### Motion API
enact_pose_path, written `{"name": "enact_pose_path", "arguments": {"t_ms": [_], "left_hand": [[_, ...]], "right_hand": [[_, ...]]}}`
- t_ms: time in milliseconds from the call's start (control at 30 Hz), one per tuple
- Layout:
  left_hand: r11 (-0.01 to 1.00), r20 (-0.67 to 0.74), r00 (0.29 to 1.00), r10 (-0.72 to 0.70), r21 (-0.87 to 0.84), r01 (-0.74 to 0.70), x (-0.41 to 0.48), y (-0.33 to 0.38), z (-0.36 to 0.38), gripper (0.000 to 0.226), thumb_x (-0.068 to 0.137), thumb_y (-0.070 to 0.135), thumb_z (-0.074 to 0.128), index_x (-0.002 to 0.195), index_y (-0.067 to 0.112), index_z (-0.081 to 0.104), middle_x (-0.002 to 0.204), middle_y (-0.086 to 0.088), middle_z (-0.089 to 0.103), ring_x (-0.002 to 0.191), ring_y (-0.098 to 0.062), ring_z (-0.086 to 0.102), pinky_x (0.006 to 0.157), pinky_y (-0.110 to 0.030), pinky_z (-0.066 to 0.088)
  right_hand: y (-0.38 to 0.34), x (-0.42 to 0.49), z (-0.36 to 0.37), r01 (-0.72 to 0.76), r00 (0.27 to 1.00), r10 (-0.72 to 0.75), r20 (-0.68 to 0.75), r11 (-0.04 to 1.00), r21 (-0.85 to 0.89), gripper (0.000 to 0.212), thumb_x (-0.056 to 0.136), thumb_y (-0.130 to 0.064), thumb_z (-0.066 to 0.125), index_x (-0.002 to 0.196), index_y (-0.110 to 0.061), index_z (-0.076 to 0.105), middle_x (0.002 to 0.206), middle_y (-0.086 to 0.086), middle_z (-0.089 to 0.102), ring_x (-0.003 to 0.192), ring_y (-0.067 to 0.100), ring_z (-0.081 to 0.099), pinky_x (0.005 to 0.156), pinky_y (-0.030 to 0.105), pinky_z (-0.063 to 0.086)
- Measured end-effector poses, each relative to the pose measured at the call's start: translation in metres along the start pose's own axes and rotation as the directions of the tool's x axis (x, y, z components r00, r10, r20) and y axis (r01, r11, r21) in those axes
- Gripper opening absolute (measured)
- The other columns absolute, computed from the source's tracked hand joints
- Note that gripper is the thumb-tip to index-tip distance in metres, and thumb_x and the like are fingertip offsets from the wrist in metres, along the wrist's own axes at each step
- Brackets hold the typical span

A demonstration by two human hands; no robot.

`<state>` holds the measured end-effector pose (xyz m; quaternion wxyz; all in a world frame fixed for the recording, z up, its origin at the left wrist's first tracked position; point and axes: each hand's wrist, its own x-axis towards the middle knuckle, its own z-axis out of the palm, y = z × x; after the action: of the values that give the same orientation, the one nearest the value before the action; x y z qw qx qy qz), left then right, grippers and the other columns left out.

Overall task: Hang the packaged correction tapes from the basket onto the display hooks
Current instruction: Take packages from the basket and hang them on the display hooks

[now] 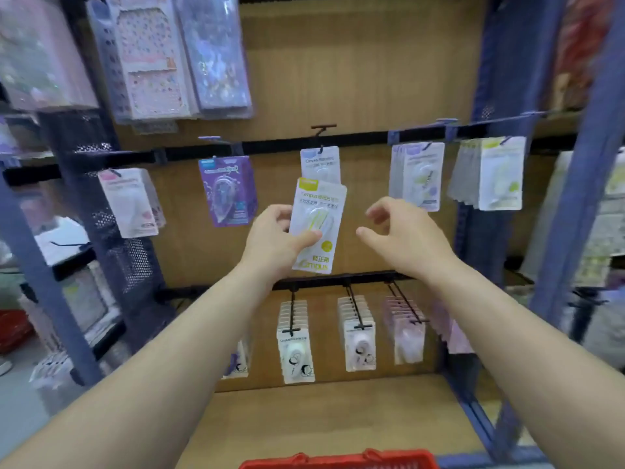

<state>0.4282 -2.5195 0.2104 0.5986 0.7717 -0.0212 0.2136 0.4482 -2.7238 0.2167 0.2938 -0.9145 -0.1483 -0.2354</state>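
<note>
Pinching a correction tape pack (318,225) with the left hand (275,238), centre frame, under the hook (320,148); right hand (402,231) loosely open, empty. Could miss the hook tip and drop.

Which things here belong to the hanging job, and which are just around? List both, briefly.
Job: green-trimmed pack gripped by the left hand; free right hand; centre hook with a matching pack; red basket.
Around: sticker sheets; purple pack; lower-row packs.
</note>
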Motion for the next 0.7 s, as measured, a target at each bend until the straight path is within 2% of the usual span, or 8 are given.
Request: {"name": "enact_pose_path", "arguments": {"t_ms": [67,133,200,300,400,467,600,700], "left_hand": [[0.999,0.047,0.998,0.034,0.032,-0.036,0.005,0.010,0.035,0.040,0.083,0.007,0.082,0.116,0.013,0.060,0.104,0.000,0.077,0.084,-0.007,0.075,0.061,-0.018,0.057],[0.995,0.090,0.994,0.065,0.069,-0.071,0.010,0.018,0.070,0.041,0.082,0.010,0.085,0.115,0.014,0.061,0.106,0.000,0.075,0.089,-0.010,0.074,0.073,-0.024,0.060],[0.982,0.139,0.983,0.116,0.134,-0.135,0.015,0.027,0.106,0.042,0.082,0.016,0.086,0.115,0.017,0.061,0.107,0.005,0.071,0.094,-0.008,0.069,0.078,-0.024,0.056],[0.956,0.186,0.964,0.188,0.190,-0.223,0.023,0.040,0.157,0.043,0.083,0.020,0.085,0.114,0.023,0.056,0.103,0.014,0.064,0.089,0.004,0.061,0.065,-0.011,0.047],[0.942,0.205,0.954,0.217,0.212,-0.260,0.035,0.053,0.204,0.040,0.084,0.021,0.084,0.112,0.025,0.055,0.099,0.016,0.061,0.082,0.006,0.057,0.052,-0.004,0.042],[0.935,0.227,0.946,0.233,0.215,-0.282,0.044,0.060,0.233,0.038,0.087,0.020,0.082,0.113,0.024,0.055,0.097,0.015,0.060,0.081,0.004,0.057,0.053,-0.003,0.041],[0.922,0.254,0.924,0.285,0.190,-0.337,0.063,0.073,0.282,0.042,0.089,0.015,0.079,0.125,0.014,0.057,0.107,0.007,0.063,0.094,-0.008,0.062,0.059,-0.002,0.044],[0.917,0.232,0.923,0.308,0.188,-0.353,0.075,0.076,0.308,0.047,0.090,0.016,0.078,0.130,0.011,0.055,0.110,0.006,0.062,0.090,-0.005,0.058,0.061,-0.005,0.044]], "right_hand": [[0.025,-0.005,-0.019,-0.037,0.999,0.037,-0.014,0.999,-0.022,0.033,0.094,-0.046,0.065,0.120,-0.027,0.061,0.113,-0.010,0.062,0.102,0.013,0.060,0.089,0.040,0.053],[0.052,-0.010,-0.036,-0.072,0.997,0.071,-0.024,0.996,-0.060,0.035,0.093,-0.045,0.066,0.122,-0.025,0.061,0.115,-0.008,0.063,0.104,0.015,0.060,0.090,0.040,0.053],[0.079,-0.015,-0.053,-0.112,0.993,0.110,-0.029,0.989,-0.091,0.037,0.092,-0.043,0.067,0.123,-0.025,0.061,0.118,-0.006,0.063,0.107,0.017,0.061,0.091,0.043,0.054],[0.119,-0.021,-0.075,-0.173,0.985,0.172,-0.018,0.977,-0.126,0.041,0.091,-0.042,0.068,0.127,-0.024,0.060,0.122,-0.004,0.064,0.108,0.019,0.062,0.091,0.042,0.055],[0.154,-0.022,-0.094,-0.209,0.978,0.210,-0.015,0.963,-0.169,0.041,0.092,-0.040,0.067,0.128,-0.022,0.060,0.127,-0.004,0.062,0.113,0.021,0.061,0.090,0.040,0.053],[0.173,-0.022,-0.103,-0.220,0.975,0.224,-0.007,0.953,-0.209,0.038,0.093,-0.040,0.066,0.126,-0.023,0.060,0.125,-0.004,0.060,0.112,0.022,0.060,0.087,0.039,0.052],[0.203,-0.021,-0.114,-0.227,0.972,0.236,0.005,0.939,-0.259,0.034,0.094,-0.039,0.064,0.123,-0.023,0.058,0.121,-0.002,0.058,0.106,0.022,0.060,0.086,0.042,0.054],[0.219,-0.018,-0.119,-0.228,0.971,0.239,0.005,0.935,-0.272,0.034,0.094,-0.039,0.063,0.123,-0.022,0.058,0.120,-0.001,0.058,0.106,0.022,0.060,0.088,0.043,0.055]]}}
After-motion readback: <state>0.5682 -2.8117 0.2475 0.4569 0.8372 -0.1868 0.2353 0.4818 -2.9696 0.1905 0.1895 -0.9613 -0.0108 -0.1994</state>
